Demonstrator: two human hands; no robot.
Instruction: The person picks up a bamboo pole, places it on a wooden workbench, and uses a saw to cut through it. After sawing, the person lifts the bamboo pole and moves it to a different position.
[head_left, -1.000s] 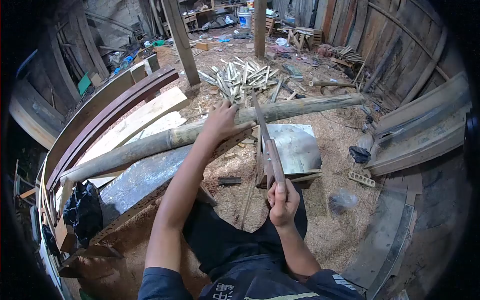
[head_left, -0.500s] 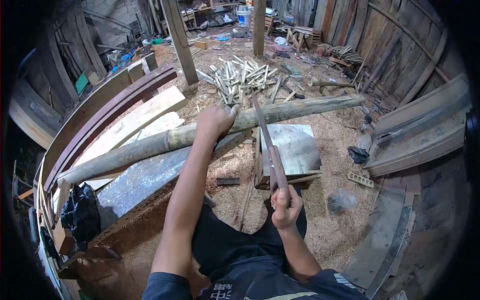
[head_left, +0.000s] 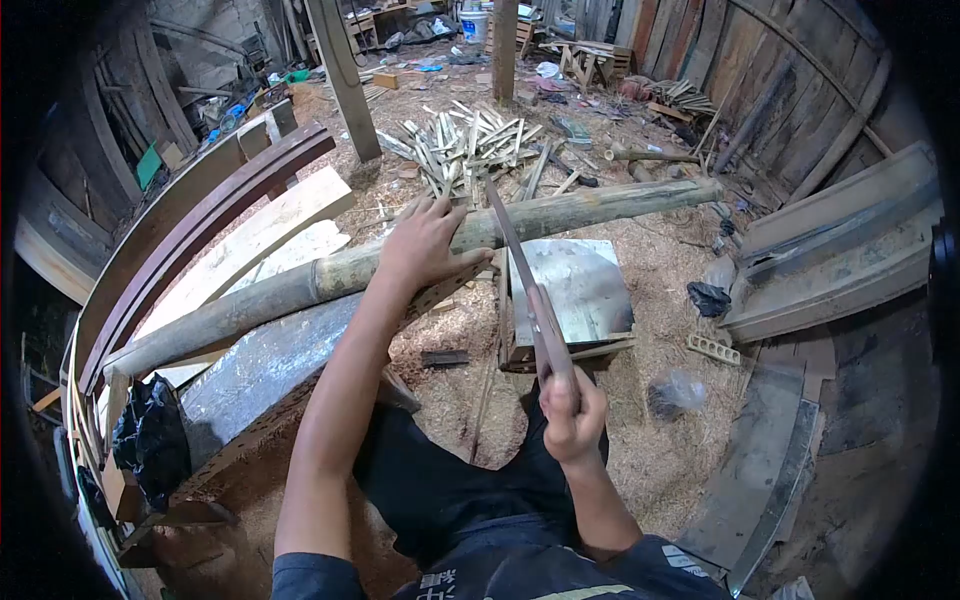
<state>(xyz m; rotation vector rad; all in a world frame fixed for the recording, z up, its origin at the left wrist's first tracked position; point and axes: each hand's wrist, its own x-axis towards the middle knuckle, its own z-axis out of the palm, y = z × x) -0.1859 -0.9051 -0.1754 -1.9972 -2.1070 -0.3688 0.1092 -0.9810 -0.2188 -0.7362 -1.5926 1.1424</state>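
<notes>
A long bamboo pole (head_left: 575, 210) slants across the view, its left part lying over a metal-faced beam (head_left: 280, 352). My left hand (head_left: 425, 245) is laid over the pole, fingers draped across its far side and thumb stretched along the near side. In my right hand (head_left: 573, 415) is the riveted wooden handle of a handsaw (head_left: 515, 245), fingers wrapped around it. The long brown blade appears nearly edge-on and points away from me, crossing over the pole just right of my left hand. Below the blade stands a box with a shiny metal top (head_left: 572, 290).
A pile of split bamboo strips (head_left: 465, 145) lies beyond the pole. Boards (head_left: 275, 225) and a curved dark red frame (head_left: 210, 235) are at left, with a black plastic bag (head_left: 152, 440). Wooden posts (head_left: 505, 50) stand behind. Shavings cover the floor; a perforated brick (head_left: 713, 349) lies right.
My left hand has gone from a closed fist with raised thumb to fingers spread over the pole. The handsaw stays in my right hand; the whole view has shifted slightly.
</notes>
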